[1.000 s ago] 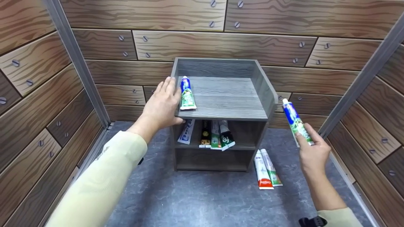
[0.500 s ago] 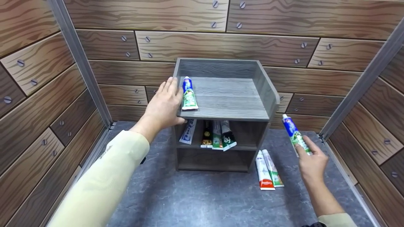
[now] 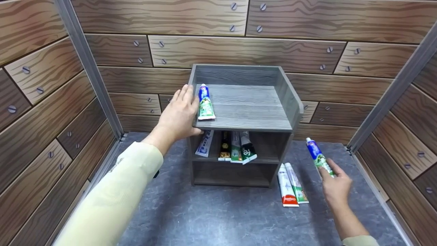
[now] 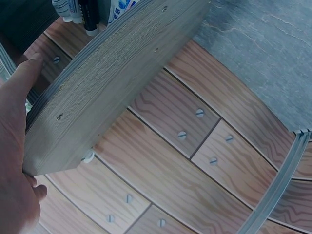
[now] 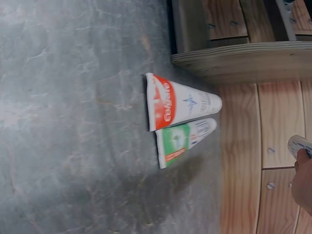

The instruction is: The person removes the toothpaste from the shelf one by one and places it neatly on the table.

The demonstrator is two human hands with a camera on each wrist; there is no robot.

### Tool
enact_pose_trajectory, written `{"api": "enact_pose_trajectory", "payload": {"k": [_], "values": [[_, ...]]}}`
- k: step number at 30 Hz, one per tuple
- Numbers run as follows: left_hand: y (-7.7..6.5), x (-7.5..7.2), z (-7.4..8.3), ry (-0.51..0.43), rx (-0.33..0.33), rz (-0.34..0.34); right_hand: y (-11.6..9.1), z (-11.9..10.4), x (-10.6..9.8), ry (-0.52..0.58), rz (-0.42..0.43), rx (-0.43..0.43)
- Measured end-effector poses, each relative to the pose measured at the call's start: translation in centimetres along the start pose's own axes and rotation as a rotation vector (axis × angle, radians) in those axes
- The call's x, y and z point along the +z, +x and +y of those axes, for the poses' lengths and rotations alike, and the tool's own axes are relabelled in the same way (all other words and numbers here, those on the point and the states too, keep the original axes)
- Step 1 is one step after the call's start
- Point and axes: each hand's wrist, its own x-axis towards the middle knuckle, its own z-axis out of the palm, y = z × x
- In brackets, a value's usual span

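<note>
My left hand (image 3: 179, 111) grips the left side panel of a small grey wooden shelf unit (image 3: 249, 106), thumb at the front beneath the top board. In the left wrist view, thumb and fingertips show on opposite sides of the panel (image 4: 112, 92). Beside this hand, a blue-and-green toothpaste tube (image 3: 206, 104) lies on the top. My right hand (image 3: 336, 188) holds a similar toothpaste tube (image 3: 318, 155) at its flat end, cap pointing up and away, right of the unit. Two more tubes lie near it, a red-and-white one (image 3: 287, 188) and a green-and-white one (image 3: 297, 184).
Several toothpaste tubes (image 3: 236, 147) lie on the middle shelf, their flat ends toward me. Below is a bottom compartment (image 3: 232, 174). Wood-patterned walls (image 3: 406, 150) enclose the grey floor (image 3: 205, 215) on the left, back and right.
My right hand has come down toward the floor with the toothpaste tube. The left hand keeps its place on the unit, and the head view has shifted slightly.
</note>
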Motion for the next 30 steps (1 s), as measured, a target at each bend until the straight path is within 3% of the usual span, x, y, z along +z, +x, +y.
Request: {"api": "enact_pose_trajectory", "payload": {"k": [16,30], "values": [[0.0,-0.1,0.1,-0.008,-0.001,-0.010,-0.3,4.9,0.0,-0.121,-0.024,0.037],[-0.1,0.0,0.0,-0.012,-0.003,0.001,-0.6,6.8,1.1,-0.159,-0.046,-0.004]]}}
